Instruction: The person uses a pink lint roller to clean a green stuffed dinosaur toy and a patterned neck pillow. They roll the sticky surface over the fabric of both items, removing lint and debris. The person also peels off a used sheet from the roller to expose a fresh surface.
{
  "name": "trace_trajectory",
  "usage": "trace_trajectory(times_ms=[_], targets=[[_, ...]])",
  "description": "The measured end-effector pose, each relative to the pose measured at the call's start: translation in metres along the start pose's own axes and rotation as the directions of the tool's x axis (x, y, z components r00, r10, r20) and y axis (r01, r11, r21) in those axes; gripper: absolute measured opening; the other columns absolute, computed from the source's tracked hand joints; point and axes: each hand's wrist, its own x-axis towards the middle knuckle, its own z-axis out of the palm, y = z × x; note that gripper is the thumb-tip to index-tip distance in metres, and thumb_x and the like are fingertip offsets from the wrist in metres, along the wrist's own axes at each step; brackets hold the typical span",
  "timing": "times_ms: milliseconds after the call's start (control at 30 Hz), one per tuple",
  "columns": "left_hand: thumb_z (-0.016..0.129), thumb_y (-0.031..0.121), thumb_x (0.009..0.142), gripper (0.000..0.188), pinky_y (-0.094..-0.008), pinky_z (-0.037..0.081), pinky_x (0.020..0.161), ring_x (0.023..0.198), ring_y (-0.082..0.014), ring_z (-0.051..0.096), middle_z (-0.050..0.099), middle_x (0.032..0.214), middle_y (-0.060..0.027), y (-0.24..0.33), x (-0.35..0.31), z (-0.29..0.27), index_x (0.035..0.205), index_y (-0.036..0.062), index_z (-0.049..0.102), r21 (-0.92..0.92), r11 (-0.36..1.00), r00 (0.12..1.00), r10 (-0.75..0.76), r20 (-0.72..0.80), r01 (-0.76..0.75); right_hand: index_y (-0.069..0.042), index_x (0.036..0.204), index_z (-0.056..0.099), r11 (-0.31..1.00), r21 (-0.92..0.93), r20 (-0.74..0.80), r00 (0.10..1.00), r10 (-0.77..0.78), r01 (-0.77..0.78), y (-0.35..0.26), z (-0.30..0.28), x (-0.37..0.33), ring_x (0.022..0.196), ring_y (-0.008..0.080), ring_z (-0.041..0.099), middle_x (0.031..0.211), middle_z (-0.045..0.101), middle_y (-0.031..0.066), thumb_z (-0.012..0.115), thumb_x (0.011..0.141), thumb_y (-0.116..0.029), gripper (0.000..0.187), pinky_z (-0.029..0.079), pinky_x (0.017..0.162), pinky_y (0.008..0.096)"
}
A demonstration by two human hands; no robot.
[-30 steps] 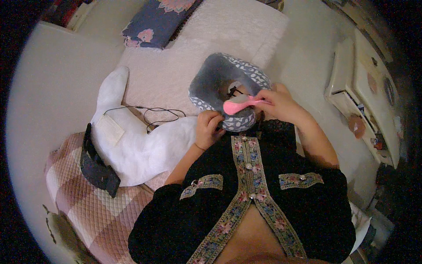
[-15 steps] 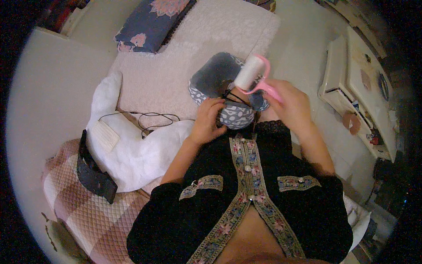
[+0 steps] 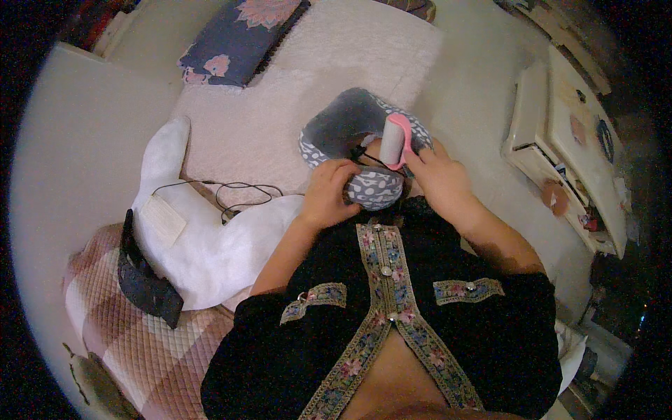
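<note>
A U-shaped neck pillow [image 3: 343, 119] in plain grey and grey-white pattern lies in front of my body, its near end close to my lap. My left hand [image 3: 331, 192] is closed round that patterned near end, thumb below and fingers on top. In my right hand [image 3: 442, 180] is a lint roller [image 3: 393, 143] with a pink handle frame and a white roll. The roll hovers over or rests on the pillow's opening and right arm; contact cannot be made out. A dark cord [image 3: 360, 152] hangs inside the pillow's curve.
White fabric [image 3: 210, 245] with a tag and thin black cable lies at left, next to a black curved strap [image 3: 143, 283] and a checked quilted cover [image 3: 154, 350]. A fluffy pale rug [image 3: 245, 133] bears a folded dark floral cloth [image 3: 234, 49]. A white drawer unit [image 3: 567, 147] stands at right.
My right hand has moved left and slightly down, and the lint roller has turned more upright over the pillow. My left hand keeps its grip on the pillow's near end.
</note>
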Motion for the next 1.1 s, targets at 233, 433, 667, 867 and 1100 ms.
trace_trajectory(times_ms=[233,433,667,867,1100], targets=[[0.083,0.013,0.054,0.080,-0.0466,0.038,0.105,0.122,-0.0358,0.051,0.055,0.129,-0.0133,-0.004,-0.004,0.002,0.128,0.0088,0.053,-0.029,0.999,1.000,-0.013,0.017,0.014,-0.013,0.122,0.061,0.960,0.187,0.071,0.978,0.196,-0.206,0.016,-0.044,-0.073,0.083,0.0313,0.066,0.096,0.065,0.0106,0.067,0.087,-0.010,0.036,0.053,0.065,0.0400],[0.085,0.008,0.051,0.088,-0.0498,0.035,0.112,0.124,-0.0376,0.049,0.055,0.130,-0.0141,0.002,0.009,-0.006,0.133,0.0088,0.052,0.057,0.993,0.986,0.092,0.142,-0.101,-0.011,0.128,0.057,0.506,0.744,0.126,0.836,0.534,-0.436,0.047,-0.046,-0.123,0.068,0.0145,0.060,0.100,0.070,0.0089,0.064,0.096,-0.012,0.033,0.048,0.059,0.0276],[0.085,0.007,0.051,0.077,-0.0495,0.041,0.105,0.118,-0.0415,0.053,0.060,0.118,-0.0159,-0.010,0.013,0.003,0.123,0.0083,0.056,-0.003,0.996,0.993,0.084,0.080,-0.084,-0.005,0.133,0.051,-0.402,0.892,0.404,0.766,0.501,-0.207,0.041,-0.020,-0.114,0.050,0.0096,0.053,0.102,0.072,0.0115,0.054,0.104,-0.025,0.035,0.040,0.039,0.0225],[0.083,0.008,0.055,0.065,-0.0413,0.048,0.091,0.106,-0.0359,0.060,0.062,0.109,-0.0147,-0.001,0.013,-0.008,0.115,0.0062,0.056,-0.121,0.989,0.993,-0.097,-0.067,0.088,-0.002,0.124,0.056,-0.719,0.689,0.419,0.858,0.297,-0.088,0.038,0.000,-0.120,0.047,0.0105,0.050,0.083,0.067,0.0116,0.047,0.105,-0.044,0.047,0.037,0.037,0.0247],[0.075,0.002,0.052,0.074,-0.0344,0.050,0.095,0.106,-0.0206,0.062,0.063,0.112,-0.0063,-0.011,0.021,-0.037,0.123,0.0037,0.052,-0.753,0.607,0.853,-0.507,-0.123,0.252,0.001,0.114,0.060,-0.711,0.698,0.391,0.878,0.277,-0.086,0.034,-0.005,-0.113,0.044,0.0105,0.048,0.066,0.059,0.0090,0.045,0.105,-0.045,0.049,0.035,0.037,0.0238]])
